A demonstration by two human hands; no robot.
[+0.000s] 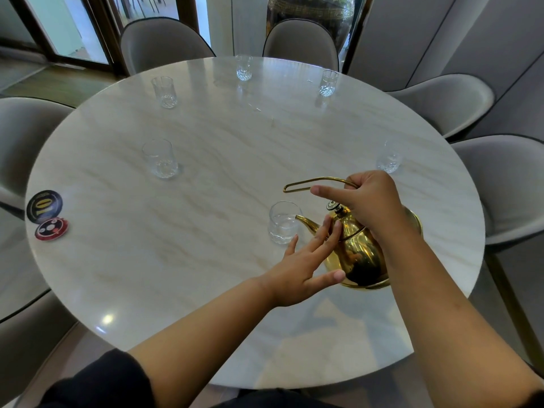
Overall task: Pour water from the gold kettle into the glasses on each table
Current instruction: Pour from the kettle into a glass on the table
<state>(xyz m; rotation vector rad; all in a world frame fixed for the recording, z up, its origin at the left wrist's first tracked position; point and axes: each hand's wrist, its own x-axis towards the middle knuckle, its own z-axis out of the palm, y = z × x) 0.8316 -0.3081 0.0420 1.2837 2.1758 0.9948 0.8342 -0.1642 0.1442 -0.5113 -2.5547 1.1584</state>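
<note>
A gold kettle (357, 257) is tilted to the left above the round marble table (206, 219). Its spout tip reaches the rim of the nearest glass (283, 222), which holds some water. My right hand (371, 201) grips the kettle's thin wire handle from above, index finger stretched out. My left hand (306, 260) is flat and spread, its fingers resting against the kettle's lid and side. Several other clear glasses stand around the table: one at the left (160, 159), one at the right (389, 157), and three at the far side (243, 67).
A black number disc (44, 206) and a red disc (52, 228) lie at the table's left edge. Grey upholstered chairs (471, 101) ring the table. A large dark vase (312, 13) and glass doors stand behind.
</note>
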